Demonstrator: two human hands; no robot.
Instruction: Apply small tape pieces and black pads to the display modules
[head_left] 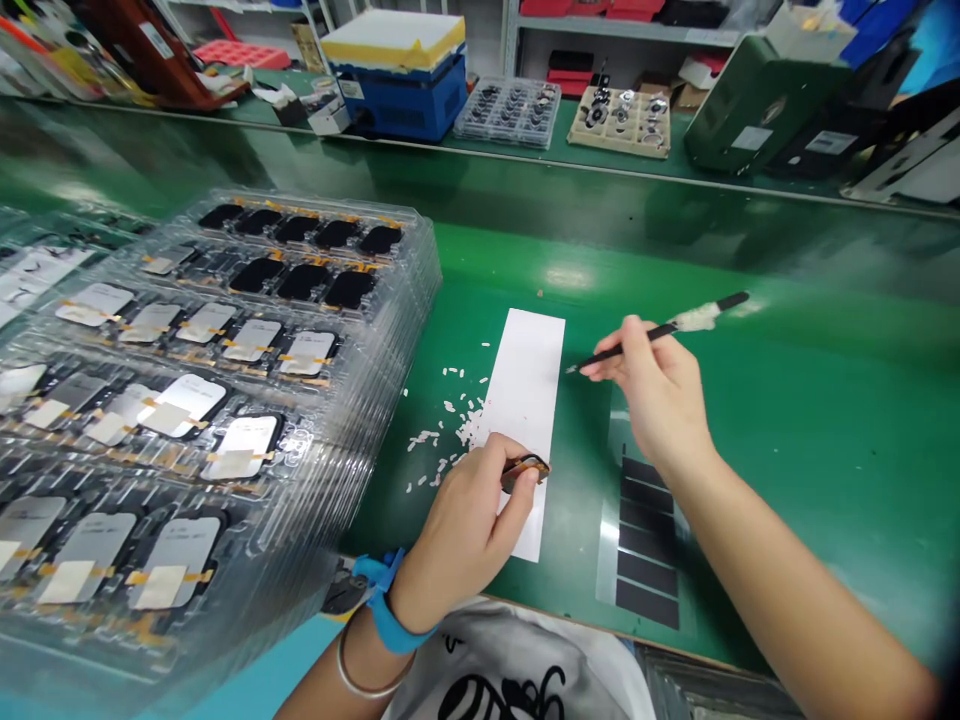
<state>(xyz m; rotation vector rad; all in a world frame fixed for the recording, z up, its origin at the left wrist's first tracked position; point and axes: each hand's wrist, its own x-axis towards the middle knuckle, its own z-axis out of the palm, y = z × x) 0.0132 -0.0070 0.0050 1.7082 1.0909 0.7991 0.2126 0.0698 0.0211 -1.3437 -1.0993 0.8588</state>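
Observation:
Between thumb and fingers, my left hand (476, 510) pinches a small dark display module (525, 468) with an orange flex strip, tilted above a white paper strip (525, 375). My right hand (660, 390) grips a thin black pen-like tool (652, 335) wrapped with whitish tape near its back end. The tool's pointed tip faces left, just right of the paper. Small white pieces (469, 430) lie scattered along the paper's left side. Below my right hand is a clear sheet with dark rectangular strips (649, 540).
Stacked clear trays (424, 270) with several display modules fill the left side. A shelf at the back carries a blue box (405, 95), a clear compartment tray (510, 112), a beige parts tray (621, 120) and a green machine (757, 105). The green work surface (825, 420) extends right.

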